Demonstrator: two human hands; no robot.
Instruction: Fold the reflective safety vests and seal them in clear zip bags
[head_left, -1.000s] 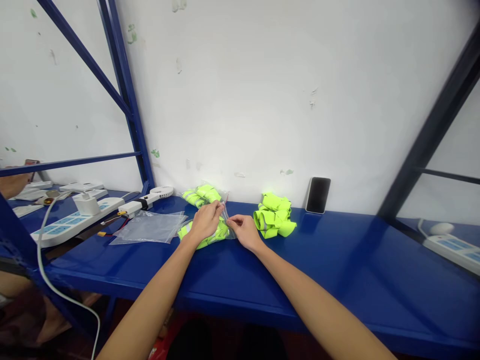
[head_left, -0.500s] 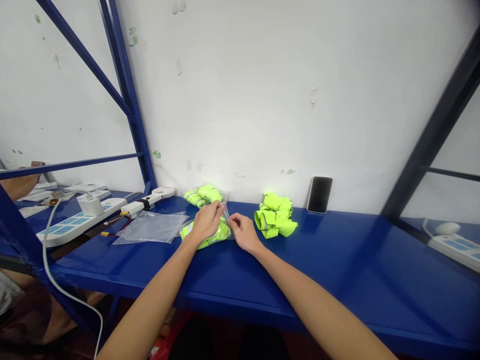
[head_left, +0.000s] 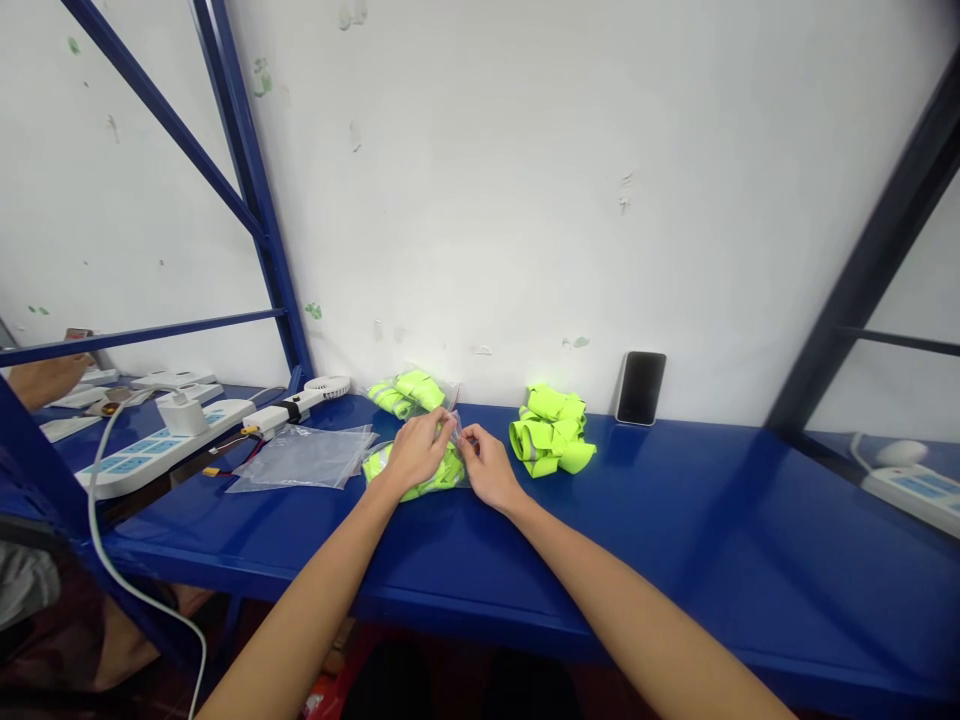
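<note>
Both my hands are closed on the edge of a clear plastic bag (head_left: 452, 473) that has a folded neon-yellow reflective vest inside. My left hand (head_left: 421, 447) lies over the bag and pinches its edge. Close beside it, my right hand (head_left: 489, 466) pinches the same edge; the fingertips nearly meet. Behind them, against the wall, lies another bagged neon-yellow vest (head_left: 409, 392). To the right of my right hand sit rolled neon-yellow vests (head_left: 553, 432) without a bag. Flat clear plastic bags (head_left: 304, 458) lie stacked to the left.
A phone (head_left: 641, 388) leans on the wall at the right. At the left are a white handheld fan (head_left: 328, 385), a power strip (head_left: 161, 450) with a white cable, and a blue frame post (head_left: 259, 200). Another person's hand (head_left: 49, 380) shows at the far left.
My fingertips have drawn slightly closer together along the bag's edge, and my left hand has shifted a little to the right. The other things lie as before.
</note>
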